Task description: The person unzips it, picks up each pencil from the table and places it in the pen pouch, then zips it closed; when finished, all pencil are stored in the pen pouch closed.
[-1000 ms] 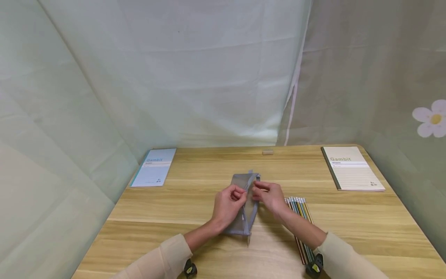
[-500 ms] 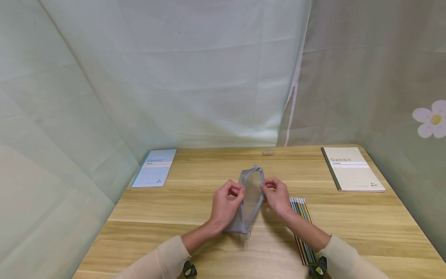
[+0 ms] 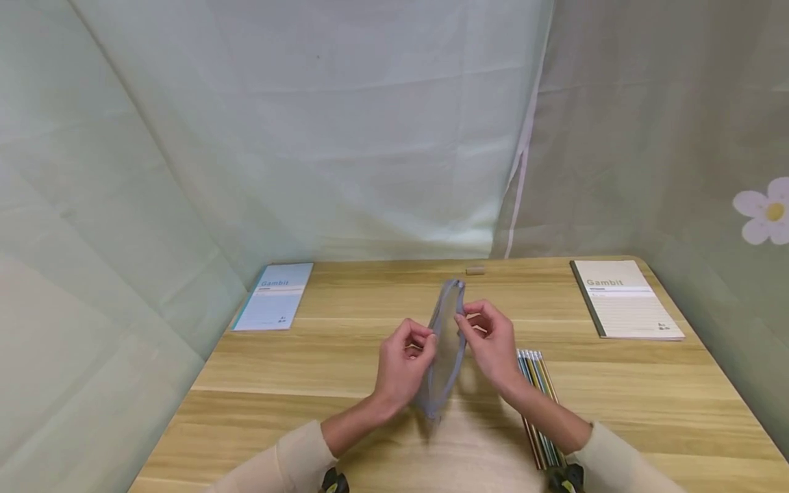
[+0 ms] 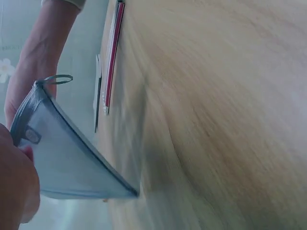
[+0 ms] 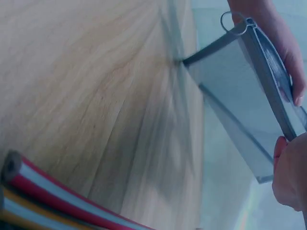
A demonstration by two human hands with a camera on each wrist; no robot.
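Observation:
A grey see-through zip pencil case (image 3: 446, 356) stands upright on its lower edge or just over the table, its zipped mouth spread and facing up. My left hand (image 3: 402, 364) pinches the left side of the mouth between thumb and fingers. Opposite it, my right hand (image 3: 495, 346) pinches the right side, nearer the far end. In the left wrist view the clear wall of the pencil case (image 4: 79, 160) looks flat, with nothing seen inside. A metal ring (image 5: 234, 24) hangs at its near corner in the right wrist view.
A row of striped pencils (image 3: 537, 438) lies under my right forearm. A blue Gambit notebook (image 3: 274, 301) is at the far left, a cream one (image 3: 629, 301) at the far right. A small beige block (image 3: 474, 271) sits near the table's back edge.
The pencil case has gone from lying partly flat to upright, its mouth drawn apart. My right hand has moved right and then up along the rim; the left has barely shifted.

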